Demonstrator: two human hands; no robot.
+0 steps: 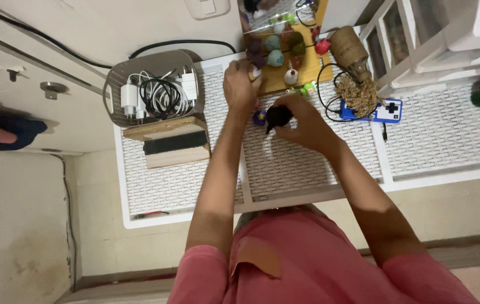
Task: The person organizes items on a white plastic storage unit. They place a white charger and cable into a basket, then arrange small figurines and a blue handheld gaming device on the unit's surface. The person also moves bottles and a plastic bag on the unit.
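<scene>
White woven-top desk [285, 169] with white frame. On it: grey basket [117, 84] of white chargers and cables at left rear, a wooden block stack [168, 142] in front of the basket, wooden tray [307, 70] of small felt figures at rear centre, a blue-white handheld game device [380, 111], a twine-wrapped bottle [350, 50] lying beside the tray.

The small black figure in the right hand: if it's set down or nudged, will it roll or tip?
The small black figure looks rounded, so it may roll or tip on the woven white tabletop. The right hand pinches it with fingertips alone, so it is probably light. Its material is too dark to tell.
</scene>
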